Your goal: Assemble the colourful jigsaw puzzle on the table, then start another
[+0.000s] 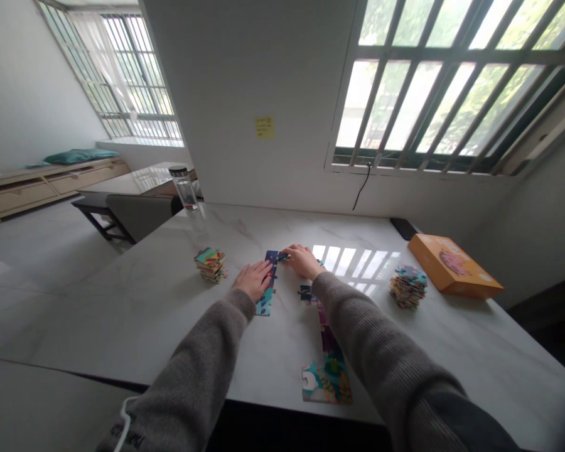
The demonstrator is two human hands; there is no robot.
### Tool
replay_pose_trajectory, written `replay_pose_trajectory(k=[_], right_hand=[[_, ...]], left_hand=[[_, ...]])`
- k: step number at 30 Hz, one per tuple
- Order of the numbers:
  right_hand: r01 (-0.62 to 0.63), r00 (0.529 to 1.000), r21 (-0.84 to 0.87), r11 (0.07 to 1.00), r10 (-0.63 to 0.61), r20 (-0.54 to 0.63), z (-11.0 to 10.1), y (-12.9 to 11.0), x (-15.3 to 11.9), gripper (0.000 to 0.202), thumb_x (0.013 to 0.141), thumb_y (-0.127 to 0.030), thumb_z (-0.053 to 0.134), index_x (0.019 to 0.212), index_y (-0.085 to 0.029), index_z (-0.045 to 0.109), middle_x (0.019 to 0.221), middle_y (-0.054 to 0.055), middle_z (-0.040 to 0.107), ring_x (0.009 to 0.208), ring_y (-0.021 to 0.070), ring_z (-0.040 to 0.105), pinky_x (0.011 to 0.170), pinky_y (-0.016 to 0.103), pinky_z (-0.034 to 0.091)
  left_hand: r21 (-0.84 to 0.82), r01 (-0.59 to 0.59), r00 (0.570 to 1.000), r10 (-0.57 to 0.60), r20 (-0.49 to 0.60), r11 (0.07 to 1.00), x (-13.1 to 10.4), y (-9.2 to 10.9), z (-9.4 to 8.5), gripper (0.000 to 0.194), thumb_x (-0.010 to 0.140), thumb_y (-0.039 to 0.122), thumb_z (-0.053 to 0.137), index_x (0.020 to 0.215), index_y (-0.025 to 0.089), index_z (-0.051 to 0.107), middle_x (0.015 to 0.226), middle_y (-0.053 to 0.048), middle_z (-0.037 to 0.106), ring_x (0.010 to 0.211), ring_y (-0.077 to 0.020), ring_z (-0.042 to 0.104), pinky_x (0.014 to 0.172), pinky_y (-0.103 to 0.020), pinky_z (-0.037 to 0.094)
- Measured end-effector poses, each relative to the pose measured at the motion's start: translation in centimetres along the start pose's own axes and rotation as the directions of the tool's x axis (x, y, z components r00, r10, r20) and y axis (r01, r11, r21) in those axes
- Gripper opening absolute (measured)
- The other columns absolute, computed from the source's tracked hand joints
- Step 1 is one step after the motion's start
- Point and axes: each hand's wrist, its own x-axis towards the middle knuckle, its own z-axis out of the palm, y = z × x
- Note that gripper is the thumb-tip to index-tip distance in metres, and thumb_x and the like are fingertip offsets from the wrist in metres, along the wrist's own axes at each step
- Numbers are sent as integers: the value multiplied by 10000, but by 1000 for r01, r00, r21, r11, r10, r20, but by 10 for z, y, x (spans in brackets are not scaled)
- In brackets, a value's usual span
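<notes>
My left hand (252, 280) lies flat with its fingers on a narrow joined strip of jigsaw puzzle (264, 306), blue at the far end and teal at the near end. At the strip's upper right, my right hand (303, 260) pinches a small dark blue puzzle piece (283, 256). That piece is at the strip's edge; whether it is locked in I cannot tell. Below my right hand runs another joined puzzle section (328, 384), purple and teal, partly hidden by my right sleeve. A dark blue piece (306, 292) sits at its upper left.
Stacked puzzle pieces (210, 264) stand on the left and another stack (408, 286) on the right. An orange box (454, 265) and a black phone (403, 228) lie at the right edge of the marble-patterned table (169, 333). A clear bottle (184, 189) stands at the back left.
</notes>
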Motion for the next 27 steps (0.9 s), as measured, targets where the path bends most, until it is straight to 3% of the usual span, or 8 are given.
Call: replay_pose_trajectory(k=[13,21,27], right_hand=[[46,998,-26,999,-45,38,7,3,3,346,973,-166,504,1246,-294,674,1260,80,642,1170,246,536,951,339,439],[116,992,-17,993,-115,61,11,-1,1,409,977,-136,455,1318,-252,649,1261,106,636,1150,227,554,1012,320,436],[74,997,79,994,-76,17,-1,7,-2,494,950,-150,523,1442,-200,521,1319,118,628,1204,219,565,1055,322,417]], left_hand=[[-53,-16,1000,15,-14,998,1,-3,1,450,967,328,452,1411,303,522,1540,-54,469,1434,-276,411,1195,-554,245],[-26,-28,1000,27,-13,999,2,-6,4,452,976,329,420,1416,293,516,1547,-48,459,1435,-248,405,1197,-534,236],[-35,-25,1000,25,11,999,2,-5,2,458,976,331,417,1422,279,508,1555,-63,446,1444,-260,392,1188,-558,231]])
